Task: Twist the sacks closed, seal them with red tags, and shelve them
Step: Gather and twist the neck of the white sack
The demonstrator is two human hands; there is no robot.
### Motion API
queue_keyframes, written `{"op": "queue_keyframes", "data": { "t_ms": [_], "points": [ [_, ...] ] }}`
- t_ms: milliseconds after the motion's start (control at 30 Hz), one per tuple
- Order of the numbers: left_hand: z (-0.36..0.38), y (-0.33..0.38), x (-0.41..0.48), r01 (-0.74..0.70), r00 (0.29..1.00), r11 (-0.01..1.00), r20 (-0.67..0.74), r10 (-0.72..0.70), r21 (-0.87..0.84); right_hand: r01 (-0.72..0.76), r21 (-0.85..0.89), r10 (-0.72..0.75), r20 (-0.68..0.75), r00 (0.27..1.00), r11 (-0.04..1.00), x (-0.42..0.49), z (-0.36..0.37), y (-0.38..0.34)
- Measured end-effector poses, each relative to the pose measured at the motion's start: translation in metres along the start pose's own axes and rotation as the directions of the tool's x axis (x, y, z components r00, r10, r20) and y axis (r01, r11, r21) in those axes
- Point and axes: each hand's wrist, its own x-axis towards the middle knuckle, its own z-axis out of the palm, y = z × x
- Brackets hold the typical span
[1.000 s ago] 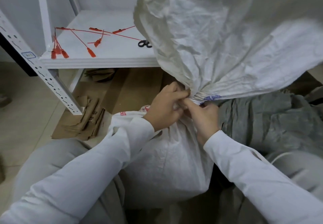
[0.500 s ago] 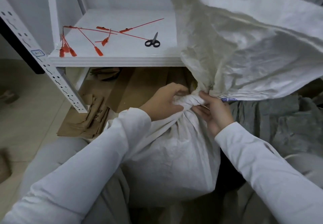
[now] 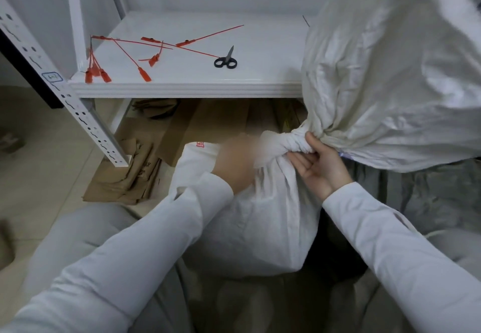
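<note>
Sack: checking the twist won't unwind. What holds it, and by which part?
The right hand holds the white sack at its twisted neck, thumb above, fingers beneath. The left hand is blurred; its hold cannot be told.

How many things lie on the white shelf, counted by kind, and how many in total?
red tags: 8, though the left bunch overlaps, so this count is unsure
scissors: 1
total: 9
</note>
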Motion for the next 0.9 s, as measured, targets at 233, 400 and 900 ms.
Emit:
{"op": "queue_keyframes", "data": {
  "t_ms": [233, 400, 900],
  "points": [
    [-0.022, -0.001, 0.003, -0.001, 0.998, 0.957, -0.055, -0.016, -0.289, -0.041, -0.070, 0.042, 0.011, 0.999, 0.997, 0.003, 0.006, 0.007],
    [-0.038, 0.018, 0.005, 0.024, 0.998, 0.513, -0.005, -0.056, -0.858, -0.074, -0.116, 0.087, 0.111, 0.990, 0.990, -0.001, 0.002, 0.014],
    [-0.033, 0.027, 0.010, 0.003, 1.000, 0.487, -0.012, -0.028, -0.873, 0.027, -0.354, 0.072, 0.265, 0.962, 0.935, -0.011, 0.006, 0.021]
  ]
}}
